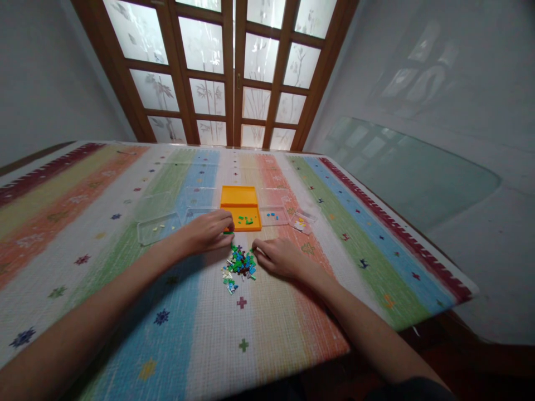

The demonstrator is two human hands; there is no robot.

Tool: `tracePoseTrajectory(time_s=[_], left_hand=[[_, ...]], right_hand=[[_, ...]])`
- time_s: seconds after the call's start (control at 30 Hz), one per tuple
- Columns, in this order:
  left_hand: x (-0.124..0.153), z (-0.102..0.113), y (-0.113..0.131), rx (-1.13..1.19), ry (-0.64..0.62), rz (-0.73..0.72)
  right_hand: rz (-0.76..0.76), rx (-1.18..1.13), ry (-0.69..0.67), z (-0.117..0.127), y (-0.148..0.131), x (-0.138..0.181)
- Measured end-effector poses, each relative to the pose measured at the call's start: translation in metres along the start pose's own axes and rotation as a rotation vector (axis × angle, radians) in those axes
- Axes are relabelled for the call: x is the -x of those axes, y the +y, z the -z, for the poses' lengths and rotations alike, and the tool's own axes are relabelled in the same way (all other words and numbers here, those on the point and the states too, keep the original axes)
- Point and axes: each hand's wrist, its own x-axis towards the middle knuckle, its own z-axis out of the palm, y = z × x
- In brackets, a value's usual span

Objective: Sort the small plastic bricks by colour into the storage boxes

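Observation:
A loose pile of small toy building bricks (241,263) in green, blue, white and dark red lies on the striped tablecloth. My left hand (213,229) is closed above and left of the pile, beside the front left corner of an open orange box (238,195). A green brick (228,232) shows at its fingertips. At the pile's right edge, my right hand (276,256) has its fingers pinched together; what they hold, if anything, is too small to make out. Several green bricks (246,221) lie inside the orange box.
Clear plastic boxes flank the orange one: a left box (140,234) with a few pale pieces, another (196,211) partly behind my left hand, a right box (284,218) with blue pieces, and a far-right box (308,228) with yellow and white pieces. Glazed wooden doors (232,72) stand behind.

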Motion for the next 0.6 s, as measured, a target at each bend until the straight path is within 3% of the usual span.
tracePoseTrajectory(time_s=[0.27, 0.47, 0.6], left_hand=[[-0.036, -0.017, -0.033, -0.079, -0.038, 0.045], [-0.042, -0.028, -0.045, -0.089, -0.083, 0.075], [-0.038, -0.021, -0.046, -0.09, -0.088, 0.074]], right_hand=[[0.009, 0.002, 0.01, -0.001, 0.001, 0.0], [0.015, 0.011, 0.01, -0.001, 0.001, -0.001], [0.011, 0.015, 0.01, 0.003, -0.002, 0.0]])
